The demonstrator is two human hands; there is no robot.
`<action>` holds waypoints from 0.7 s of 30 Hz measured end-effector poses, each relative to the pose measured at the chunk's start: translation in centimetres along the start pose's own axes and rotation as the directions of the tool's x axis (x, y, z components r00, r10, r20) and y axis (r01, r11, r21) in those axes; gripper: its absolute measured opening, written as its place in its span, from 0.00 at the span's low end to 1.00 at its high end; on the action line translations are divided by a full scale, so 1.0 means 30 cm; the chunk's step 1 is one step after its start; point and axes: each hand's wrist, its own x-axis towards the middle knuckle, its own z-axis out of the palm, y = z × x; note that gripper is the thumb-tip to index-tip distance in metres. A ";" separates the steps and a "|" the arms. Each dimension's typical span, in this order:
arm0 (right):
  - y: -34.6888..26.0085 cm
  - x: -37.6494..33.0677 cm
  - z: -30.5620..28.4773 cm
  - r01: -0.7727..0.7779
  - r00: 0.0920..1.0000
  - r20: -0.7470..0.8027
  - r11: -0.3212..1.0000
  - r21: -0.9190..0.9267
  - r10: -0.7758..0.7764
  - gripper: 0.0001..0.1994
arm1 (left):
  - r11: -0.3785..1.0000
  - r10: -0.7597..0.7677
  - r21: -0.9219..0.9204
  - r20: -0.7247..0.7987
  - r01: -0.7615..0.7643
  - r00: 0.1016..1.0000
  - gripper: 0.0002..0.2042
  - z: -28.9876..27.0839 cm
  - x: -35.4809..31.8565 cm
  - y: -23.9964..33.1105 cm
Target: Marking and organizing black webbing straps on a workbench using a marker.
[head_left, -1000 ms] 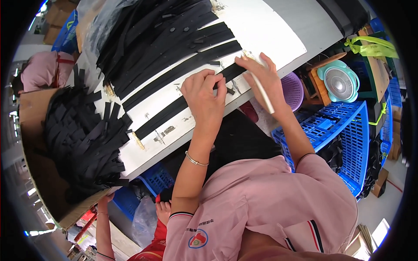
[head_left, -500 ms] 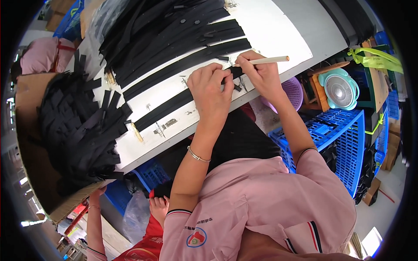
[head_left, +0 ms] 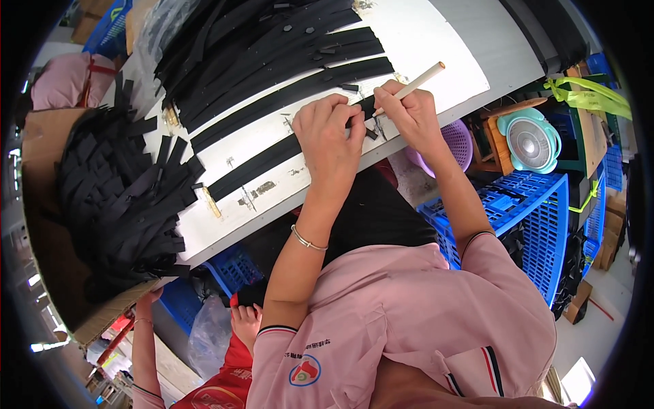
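Across the white board [head_left: 436,48] lies a black fabric strip [head_left: 262,163], close to its near edge. My left hand [head_left: 329,140] is over this strip, thumb and forefinger pinched together on it near its right end. In my right hand [head_left: 411,117] is a slim white pencil [head_left: 424,78], its tip down at the strip's right end and its blunt end up to the right. The fingers partly hide the tip. A small black piece [head_left: 349,87] lies just beyond my fingertips. More black strips [head_left: 293,92] lie side by side farther back.
A cardboard box [head_left: 51,146] of short black strips [head_left: 122,184] stands left, with another person's hand [head_left: 151,296] at its lower edge. Clear plastic [head_left: 153,51] lies at the back left. Right of the table are a purple basket [head_left: 458,145], a teal fan [head_left: 531,140] and blue crates [head_left: 545,238].
The pencil has swung from nearly level to a steeper tilt, its blunt end higher. My right hand has turned with it, while my left hand stays almost in place.
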 end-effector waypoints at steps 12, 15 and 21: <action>0.011 -0.018 -0.025 -0.153 0.985 -0.061 0.981 0.120 0.161 0.15 | 0.977 -0.001 0.213 0.109 -0.022 0.994 0.21 -0.072 -0.058 0.016; 0.018 -0.015 -0.011 -0.093 0.985 -0.128 0.977 0.191 0.119 0.14 | 0.983 -0.076 0.179 0.225 0.035 0.972 0.28 -0.104 -0.065 -0.009; 0.033 -0.010 0.000 -0.122 0.973 -0.159 0.957 0.265 0.168 0.14 | 0.986 -0.038 0.164 0.353 -0.022 0.935 0.33 -0.076 0.139 -0.175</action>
